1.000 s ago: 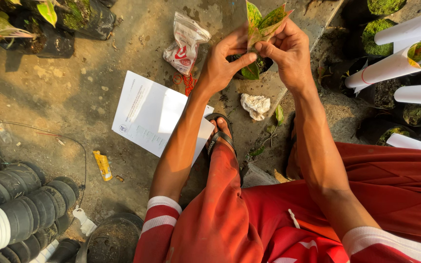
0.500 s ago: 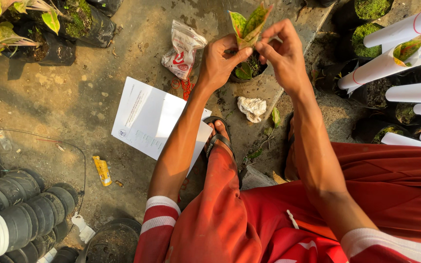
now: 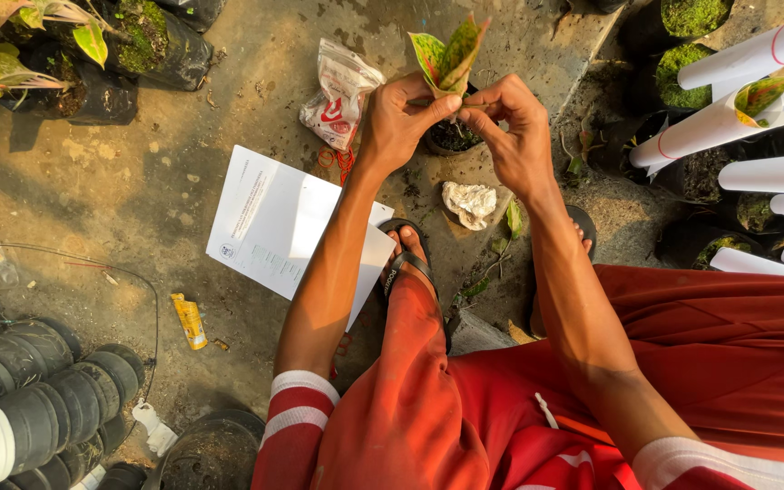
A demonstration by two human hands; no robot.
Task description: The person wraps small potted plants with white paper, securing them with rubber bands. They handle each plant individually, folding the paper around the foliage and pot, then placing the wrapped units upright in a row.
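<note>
Head view: our left hand (image 3: pixel 401 118) and right hand (image 3: pixel 514 132) both pinch one small plant (image 3: pixel 449 59) at its stem, fingers closed on it, above one small pot (image 3: pixel 451 138); we count one paper sheet (image 3: pixel 274 227), one crumpled tissue (image 3: pixel 469 201), one plastic bag (image 3: pixel 342 91)

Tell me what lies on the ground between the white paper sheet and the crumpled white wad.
In the head view, the person's sandalled foot lies between the paper sheet and the wad; the left forearm crosses above that gap.
</note>
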